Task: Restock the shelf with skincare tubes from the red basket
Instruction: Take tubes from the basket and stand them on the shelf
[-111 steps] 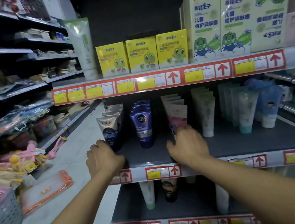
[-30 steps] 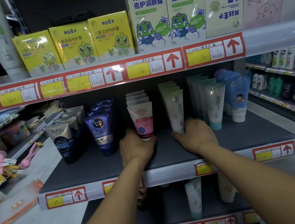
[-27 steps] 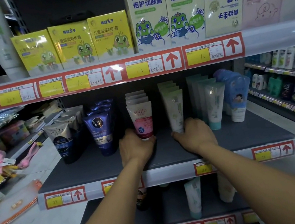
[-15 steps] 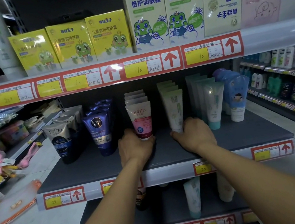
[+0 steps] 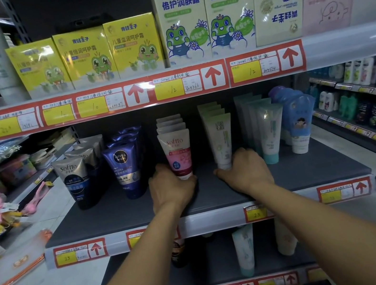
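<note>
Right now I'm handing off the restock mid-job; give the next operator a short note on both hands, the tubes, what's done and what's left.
Left hand: grips the base of the front pink Softto tube.
Right hand: grips the base of the front white-green tube.
Both tubes stand upright, cap down, heading their rows on the middle shelf.
Done: five rows of tubes stand on this shelf, set back from its edge.
Left: the shelf front is bare, so the rows may want pulling forward. The red basket is out of view; find it and check for remaining stock.

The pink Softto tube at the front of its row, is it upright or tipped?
Upright: the pink Softto tube stands cap-down on the dark grey shelf.
</note>
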{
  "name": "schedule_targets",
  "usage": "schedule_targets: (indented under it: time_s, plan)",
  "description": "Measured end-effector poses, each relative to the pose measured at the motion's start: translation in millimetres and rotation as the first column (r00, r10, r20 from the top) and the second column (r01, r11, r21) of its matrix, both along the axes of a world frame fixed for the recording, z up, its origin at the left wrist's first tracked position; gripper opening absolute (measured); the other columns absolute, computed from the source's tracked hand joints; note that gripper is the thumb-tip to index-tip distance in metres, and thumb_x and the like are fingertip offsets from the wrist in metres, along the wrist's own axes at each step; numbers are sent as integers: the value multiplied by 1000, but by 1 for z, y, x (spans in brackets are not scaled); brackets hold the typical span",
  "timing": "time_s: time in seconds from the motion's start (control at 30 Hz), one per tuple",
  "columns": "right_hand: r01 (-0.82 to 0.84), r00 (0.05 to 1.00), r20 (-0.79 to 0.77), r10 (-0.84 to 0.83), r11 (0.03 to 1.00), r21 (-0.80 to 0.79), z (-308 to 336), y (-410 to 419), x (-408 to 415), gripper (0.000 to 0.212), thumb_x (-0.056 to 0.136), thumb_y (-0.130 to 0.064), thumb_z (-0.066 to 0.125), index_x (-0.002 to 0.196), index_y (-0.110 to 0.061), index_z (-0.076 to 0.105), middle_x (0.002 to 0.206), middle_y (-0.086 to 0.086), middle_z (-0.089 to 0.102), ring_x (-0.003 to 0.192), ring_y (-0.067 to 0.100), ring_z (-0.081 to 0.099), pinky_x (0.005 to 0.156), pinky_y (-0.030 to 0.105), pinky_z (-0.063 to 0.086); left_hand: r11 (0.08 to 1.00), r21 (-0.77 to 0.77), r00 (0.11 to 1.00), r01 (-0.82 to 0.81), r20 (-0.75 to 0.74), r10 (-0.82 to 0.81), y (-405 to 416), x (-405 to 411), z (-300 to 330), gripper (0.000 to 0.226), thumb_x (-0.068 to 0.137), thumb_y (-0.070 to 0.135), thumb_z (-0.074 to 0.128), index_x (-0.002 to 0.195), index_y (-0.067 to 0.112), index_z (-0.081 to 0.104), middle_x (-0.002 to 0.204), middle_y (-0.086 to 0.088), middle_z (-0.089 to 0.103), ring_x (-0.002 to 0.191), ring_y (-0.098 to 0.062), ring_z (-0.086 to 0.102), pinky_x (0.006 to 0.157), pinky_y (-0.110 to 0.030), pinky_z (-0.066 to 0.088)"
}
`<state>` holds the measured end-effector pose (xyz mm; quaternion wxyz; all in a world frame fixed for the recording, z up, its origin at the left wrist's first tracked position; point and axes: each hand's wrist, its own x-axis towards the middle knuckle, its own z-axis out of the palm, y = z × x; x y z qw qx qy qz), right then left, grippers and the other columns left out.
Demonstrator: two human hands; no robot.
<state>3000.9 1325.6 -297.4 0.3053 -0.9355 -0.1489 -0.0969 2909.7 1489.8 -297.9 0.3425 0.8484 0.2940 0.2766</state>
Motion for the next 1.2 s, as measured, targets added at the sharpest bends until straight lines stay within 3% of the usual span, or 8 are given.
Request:
schedule_targets:
  time_s: [0.1, 0.2, 0.37, 0.53, 0.87, 1.03, 1.1, 1.2]
  plan:
    - [16, 1000, -12, -16, 999, 35, 2, 0, -2, 75, 75, -58, 79, 122, -6, 54, 120, 13, 61, 107, 32, 64, 81, 39, 57, 998, -57, 993, -30, 113, 36, -2, -2, 4, 52, 78, 41, 76, 112, 11, 51, 115, -14, 64, 112, -39, 60, 95, -52, 53]
    - [36, 999, 9, -38, 985, 171, 4, -1, -7, 61, 76, -52, 75, 112, -11, 47, 109, 10, 63, 102, 33, 65, 70, 36, 51, 997, -59, 965, -50, 256, 64, -3, -8, 5, 52, 80, 34, 75, 119, 7, 53, 113, -12, 62, 110, -37, 58, 93, -52, 52]
    - [83, 982, 127, -139, 925, 371, 8, -11, -23, 40, 81, -48, 63, 108, -19, 55, 98, 2, 64, 86, 25, 63, 64, 34, 47, 999, 46, 924, -17, 382, -2, -12, -17, 6, 35, 77, 23, 72, 106, 21, 53, 97, 3, 61, 98, -23, 57, 78, -35, 45]
    - [64, 970, 199, -138, 939, 338, 6, -34, -26, 24, 83, -38, 60, 102, -23, 58, 94, 0, 62, 75, 18, 51, 63, 31, 38, 995, 85, 940, 50, 333, -76, -28, -18, 8, 25, 79, 13, 70, 100, 20, 57, 93, -1, 63, 93, -24, 58, 77, -38, 48]
    - [118, 920, 338, -196, 964, 240, 14, -115, -9, 19, 80, -29, 65, 96, -21, 57, 85, -5, 52, 79, 27, 62, 62, 30, 37, 945, 118, 921, 305, 215, -324, -121, 2, 16, 26, 78, 17, 63, 100, 27, 54, 90, 8, 61, 86, -12, 58, 66, -20, 40]
    - [175, 931, 272, -243, 952, 249, 10, -146, 7, 23, 83, -27, 66, 102, -17, 58, 103, 9, 63, 90, 32, 63, 66, 33, 39, 916, 100, 909, 389, 119, -399, -158, 27, 17, 34, 79, 21, 69, 106, 31, 51, 94, 13, 59, 83, -5, 58, 57, -7, 35]
    - [196, 948, 198, -248, 949, 247, 8, -151, 14, 27, 86, -29, 65, 105, -14, 54, 108, 12, 63, 95, 35, 63, 67, 36, 43, 920, 99, 917, 378, 93, -387, -168, 38, 16, 36, 81, 21, 74, 106, 30, 49, 100, 9, 59, 91, -11, 60, 60, -9, 37]
    - [233, 967, 43, -251, 940, 249, 5, -152, 25, 40, 84, -33, 69, 108, -13, 43, 113, 16, 62, 101, 39, 63, 70, 40, 46, 937, 94, 939, 338, 35, -342, -177, 55, 15, 45, 83, 26, 78, 119, 21, 51, 121, -4, 59, 112, -23, 59, 86, -29, 53]
